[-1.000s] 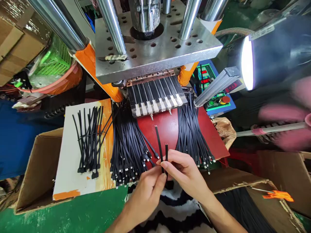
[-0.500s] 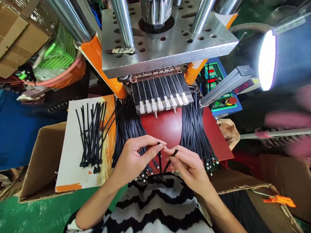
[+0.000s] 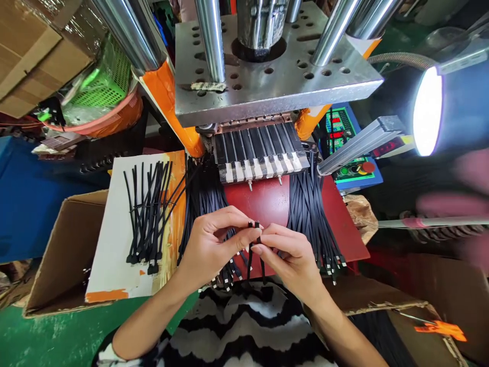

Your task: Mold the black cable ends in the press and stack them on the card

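Note:
My left hand (image 3: 217,239) pinches a flat black cable (image 3: 249,262) near its upper end, thumb against fingers. Close beside it, my right hand (image 3: 292,252) is closed on a second black cable (image 3: 263,267). Both cable ends stick up side by side between my fingertips, and their lengths hang down toward my lap. Behind the left hand lies a bundle of black cables (image 3: 208,191) with small metal plugs. Another such bundle (image 3: 310,219) spreads out past the right hand. Beyond both hands sits a slotted black fixture (image 3: 260,150) with white strips along its front.
Over the fixture hangs a thick steel press plate (image 3: 275,97) between posts. A white board (image 3: 110,224) at left carries more black cables (image 3: 147,219). A lit lamp (image 3: 428,111) and a control panel (image 3: 347,148) stand right. Cardboard boxes (image 3: 53,244) flank the red table (image 3: 255,201).
My right hand has moved in toward the left one, turning its cable end upright beside the other. The whole view has shifted slightly, with the press now further right.

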Demonstrator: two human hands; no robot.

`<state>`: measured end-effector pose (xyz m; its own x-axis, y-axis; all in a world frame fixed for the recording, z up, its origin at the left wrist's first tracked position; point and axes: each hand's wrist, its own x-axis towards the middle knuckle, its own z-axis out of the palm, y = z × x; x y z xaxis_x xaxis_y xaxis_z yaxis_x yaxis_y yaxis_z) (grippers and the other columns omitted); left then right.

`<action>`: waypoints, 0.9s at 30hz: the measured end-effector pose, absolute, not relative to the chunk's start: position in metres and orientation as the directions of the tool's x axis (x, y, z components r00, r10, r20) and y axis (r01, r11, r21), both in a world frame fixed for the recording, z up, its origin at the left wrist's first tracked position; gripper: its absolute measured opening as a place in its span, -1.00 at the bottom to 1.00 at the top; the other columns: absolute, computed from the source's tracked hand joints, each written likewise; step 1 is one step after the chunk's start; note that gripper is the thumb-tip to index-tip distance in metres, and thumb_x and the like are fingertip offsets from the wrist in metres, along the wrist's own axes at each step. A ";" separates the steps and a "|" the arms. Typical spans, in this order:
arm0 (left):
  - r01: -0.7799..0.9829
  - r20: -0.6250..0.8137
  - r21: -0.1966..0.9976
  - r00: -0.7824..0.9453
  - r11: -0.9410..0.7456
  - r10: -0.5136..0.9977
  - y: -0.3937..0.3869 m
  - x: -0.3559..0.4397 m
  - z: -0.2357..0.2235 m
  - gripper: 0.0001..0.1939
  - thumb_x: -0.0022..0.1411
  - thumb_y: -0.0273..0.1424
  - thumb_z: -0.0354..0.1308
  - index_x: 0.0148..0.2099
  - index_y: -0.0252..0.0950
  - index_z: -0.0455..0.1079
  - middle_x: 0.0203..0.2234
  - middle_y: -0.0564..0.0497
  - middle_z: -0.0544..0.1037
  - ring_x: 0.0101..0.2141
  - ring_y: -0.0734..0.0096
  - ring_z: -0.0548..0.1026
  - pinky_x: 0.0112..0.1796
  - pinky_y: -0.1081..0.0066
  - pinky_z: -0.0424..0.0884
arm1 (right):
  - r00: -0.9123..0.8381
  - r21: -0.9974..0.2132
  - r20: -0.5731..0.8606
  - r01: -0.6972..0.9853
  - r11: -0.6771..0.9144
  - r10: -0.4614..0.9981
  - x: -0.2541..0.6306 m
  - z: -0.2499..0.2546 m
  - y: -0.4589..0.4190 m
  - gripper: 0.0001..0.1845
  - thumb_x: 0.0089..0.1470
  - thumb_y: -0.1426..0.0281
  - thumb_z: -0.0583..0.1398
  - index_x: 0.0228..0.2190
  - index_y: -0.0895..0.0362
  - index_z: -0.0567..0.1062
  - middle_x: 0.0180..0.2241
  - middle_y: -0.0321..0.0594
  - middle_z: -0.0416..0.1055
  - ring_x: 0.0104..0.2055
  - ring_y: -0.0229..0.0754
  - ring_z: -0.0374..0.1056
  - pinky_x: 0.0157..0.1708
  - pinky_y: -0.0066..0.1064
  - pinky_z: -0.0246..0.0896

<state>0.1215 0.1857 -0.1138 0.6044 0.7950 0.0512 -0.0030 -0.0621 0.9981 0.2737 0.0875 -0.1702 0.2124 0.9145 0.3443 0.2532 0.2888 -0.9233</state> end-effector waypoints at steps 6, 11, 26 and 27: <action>0.068 0.250 0.934 0.575 -0.350 0.779 0.201 0.130 -0.112 -0.86 0.34 -0.40 0.39 -0.32 -0.27 0.63 -0.41 0.06 0.65 -0.39 0.44 0.56 -0.26 0.46 0.50 | 0.175 -0.958 0.220 0.222 0.179 0.960 0.270 -0.181 0.100 -0.71 0.36 0.30 0.25 -0.43 0.10 0.50 -0.50 -0.36 0.31 -0.48 -0.31 0.17 -0.48 -0.47 0.11; 0.176 0.515 0.769 0.398 -0.614 0.759 0.259 0.136 -0.132 -0.86 0.38 -0.41 0.33 -0.29 -0.27 0.62 -0.30 0.01 0.68 -0.25 0.37 0.62 -0.13 0.40 0.54 | -0.163 -0.972 -0.110 0.224 -0.072 0.980 0.266 -0.196 0.085 -0.50 0.43 0.08 0.16 -0.48 0.12 0.44 -0.50 -0.32 0.35 -0.47 -0.29 0.23 -0.47 -0.46 0.11; 0.248 0.738 0.237 0.583 -0.939 0.340 0.336 0.118 -0.170 -0.68 0.53 -0.34 0.11 0.24 -0.25 0.47 0.17 -0.21 0.60 0.18 0.08 0.57 0.23 0.00 0.49 | -0.158 -0.746 0.345 0.552 0.373 0.925 0.345 -0.130 0.298 -0.48 0.31 0.15 0.27 -0.60 0.12 0.36 -0.58 -0.42 0.18 -0.47 -0.31 0.06 -0.39 -0.39 -0.05; 0.195 0.713 0.148 0.658 -0.969 0.242 0.332 0.111 -0.171 -0.64 0.50 -0.35 0.14 0.27 -0.25 0.47 0.20 -0.23 0.59 0.21 0.04 0.55 0.27 -0.04 0.46 | -0.167 -0.718 0.370 0.573 0.396 0.914 0.344 -0.133 0.301 -0.52 0.30 0.22 0.27 -0.60 0.13 0.36 -0.57 -0.41 0.19 -0.45 -0.31 0.06 -0.37 -0.39 -0.05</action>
<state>0.1106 0.3324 -0.1713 0.6580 0.2416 0.7132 0.1954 -0.9695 0.1482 0.3435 0.3008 -0.1326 -0.1671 0.9138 0.3702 0.5731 0.3956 -0.7177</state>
